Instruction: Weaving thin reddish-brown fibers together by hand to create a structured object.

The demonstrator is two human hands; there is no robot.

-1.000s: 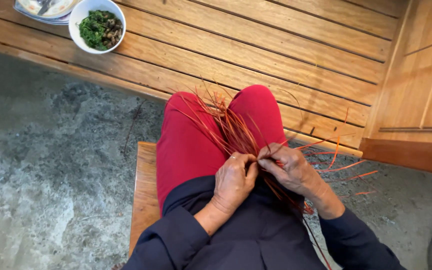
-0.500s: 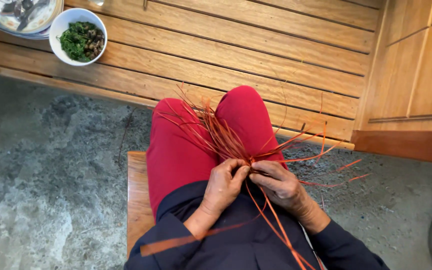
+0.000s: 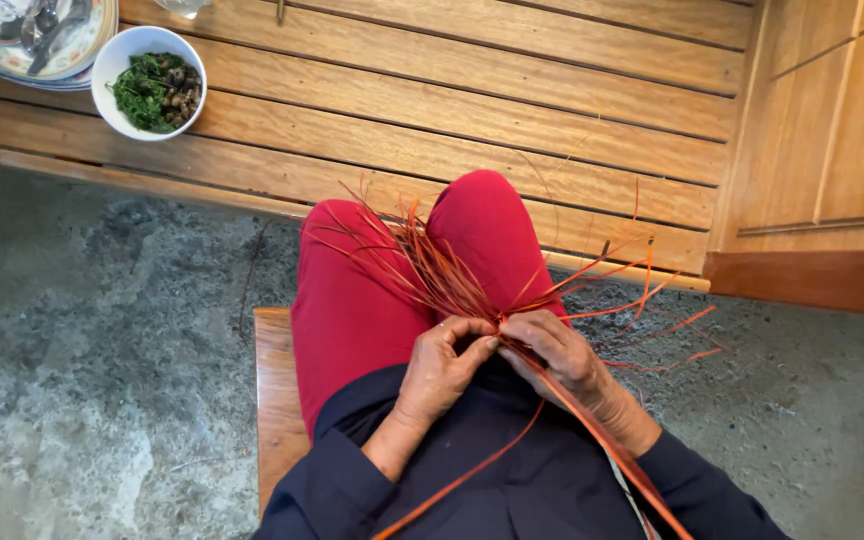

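Left hand (image 3: 442, 365) and right hand (image 3: 552, 350), both pinched shut on the orange strips (image 3: 442, 275), now sit closer together, with loose strands trailing lower across the lap.

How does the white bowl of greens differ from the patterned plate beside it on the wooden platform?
The round white bowl is deep, plain and wholly in view; the patterned plate is shallow, decorated and cut off by the picture's edge. The bowl holds chopped greens; the plate holds metal utensils. Both are round and stand on the wooden slatted platform.
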